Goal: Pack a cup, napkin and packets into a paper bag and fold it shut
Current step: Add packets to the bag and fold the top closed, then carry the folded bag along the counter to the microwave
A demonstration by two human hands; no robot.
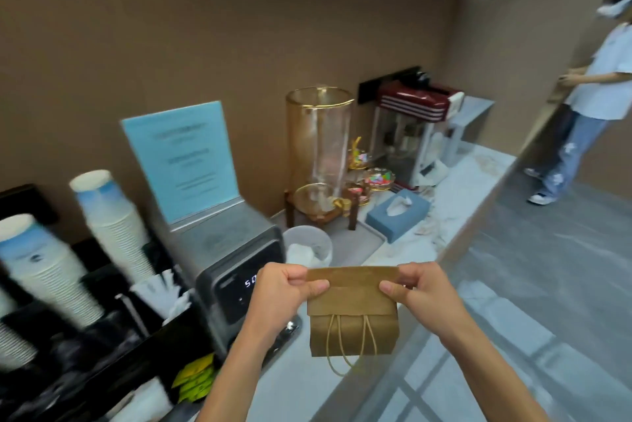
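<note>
A brown paper bag stands on the counter in front of me, its top folded over toward me and its twine handles hanging down the front. My left hand pinches the left end of the folded top. My right hand pinches the right end. The bag's contents are hidden. Stacks of paper cups stand at the left, white napkins sit in a black organizer, and yellow-green packets lie in its lower slot.
A grey machine with a lit display stands just left of the bag. Behind it are a blue sign, a glass dispenser, a blue tissue box and a popcorn machine. A person stands far right.
</note>
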